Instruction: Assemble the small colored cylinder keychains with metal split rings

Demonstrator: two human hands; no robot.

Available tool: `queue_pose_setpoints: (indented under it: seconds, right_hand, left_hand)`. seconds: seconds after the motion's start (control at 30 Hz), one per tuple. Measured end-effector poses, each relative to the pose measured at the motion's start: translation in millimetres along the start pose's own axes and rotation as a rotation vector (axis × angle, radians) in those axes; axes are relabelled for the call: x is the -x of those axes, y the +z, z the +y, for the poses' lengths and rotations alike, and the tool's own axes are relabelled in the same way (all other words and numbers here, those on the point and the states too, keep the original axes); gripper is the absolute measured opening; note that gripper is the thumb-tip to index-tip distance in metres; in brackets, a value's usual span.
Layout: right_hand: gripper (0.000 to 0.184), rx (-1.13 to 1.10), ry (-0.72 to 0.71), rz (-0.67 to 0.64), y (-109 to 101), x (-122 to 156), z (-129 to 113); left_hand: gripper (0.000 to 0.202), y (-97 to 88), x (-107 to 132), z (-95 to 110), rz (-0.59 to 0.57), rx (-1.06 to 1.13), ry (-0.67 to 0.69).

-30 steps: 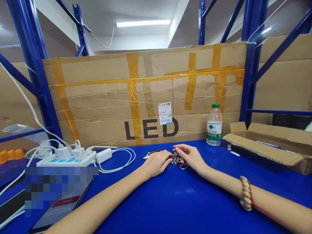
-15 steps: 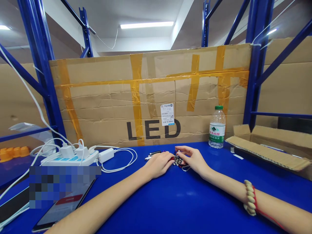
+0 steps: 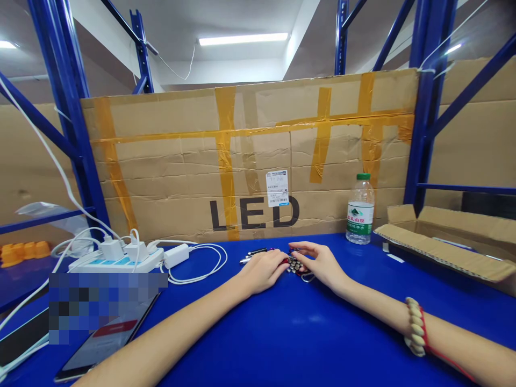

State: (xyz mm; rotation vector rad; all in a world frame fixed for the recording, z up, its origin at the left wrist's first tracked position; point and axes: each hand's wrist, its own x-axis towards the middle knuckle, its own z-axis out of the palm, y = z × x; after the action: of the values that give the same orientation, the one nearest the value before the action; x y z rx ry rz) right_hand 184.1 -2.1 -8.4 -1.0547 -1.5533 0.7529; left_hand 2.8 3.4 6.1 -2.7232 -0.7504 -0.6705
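Near the middle of the blue table, my left hand (image 3: pixel 264 270) curls over the left side of a cluster of small shiny round pieces (image 3: pixel 295 264), dark red and silver. From the right, my right hand (image 3: pixel 324 267) curves around the same cluster, its thumb and fingers on either side. A thin silver wire loop (image 3: pixel 308 278) sticks out under the right thumb. Slim pen-like sticks, one black (image 3: pixel 257 251) and one silver (image 3: pixel 244 262), show behind my left hand. Fingers cover much of the cluster, so its exact kind is unclear.
At left stand a white power strip (image 3: pixel 153 262) with chargers and cables, and a phone (image 3: pixel 108 344). A water bottle (image 3: pixel 360 212) is at the back right, beside an open cardboard box (image 3: pixel 439 247). A large cardboard sheet (image 3: pixel 173 177) walls off the back.
Both hands stay at the cluster with almost the same grip. The whole view has shifted very slightly.
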Motion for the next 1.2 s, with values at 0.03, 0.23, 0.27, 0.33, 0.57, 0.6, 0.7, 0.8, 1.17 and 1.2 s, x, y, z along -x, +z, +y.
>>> queue_pose_setpoints:
  seconds: [0.03,0.23,0.27,0.33,0.57,0.6,0.7,0.8,1.17,1.2]
  right_hand:
    - [0.039,0.001,-0.004,-0.001,0.0,0.0,0.1]
    - [0.039,-0.050,0.001,-0.006,1.7,1.5,-3.5]
    - [0.040,-0.060,0.008,-0.001,2.1,1.8,-4.9]
    - [0.041,-0.077,0.018,0.011,2.8,2.4,-7.6]
    - [0.039,-0.110,0.021,-0.004,2.2,3.0,-9.5]
    - [0.039,-0.107,0.019,-0.007,2.1,3.2,-9.5]
    - [0.039,-0.085,0.010,-0.016,2.1,3.7,-9.7]
    - [0.040,-0.066,0.005,-0.021,2.4,4.0,-9.5]
    - [0.036,0.010,-0.008,0.003,1.6,4.1,-8.3]
    - [0.035,0.016,-0.017,0.007,1.6,4.1,-8.2]
  left_hand:
    - [0.024,-0.2,0.1,0.2,-0.001,-0.003,0.001]
    - [0.024,-0.7,0.0,0.8,-0.012,-0.006,-0.006]
    - [0.024,-0.6,0.0,0.8,-0.013,-0.003,-0.008]
    - [0.024,-0.1,-0.2,0.8,-0.013,0.004,-0.010]
    - [0.024,0.1,0.0,1.2,-0.009,0.022,-0.006]
    - [0.024,-0.2,0.0,1.3,-0.010,0.019,-0.006]
    - [0.024,-0.4,-0.1,1.6,-0.013,0.011,-0.006]
    - [0.024,0.0,-0.2,1.4,-0.012,0.009,-0.005]
    - [0.023,1.3,0.4,0.6,-0.009,0.002,0.004]
    - [0.023,1.2,0.4,0.6,-0.007,-0.002,0.005]
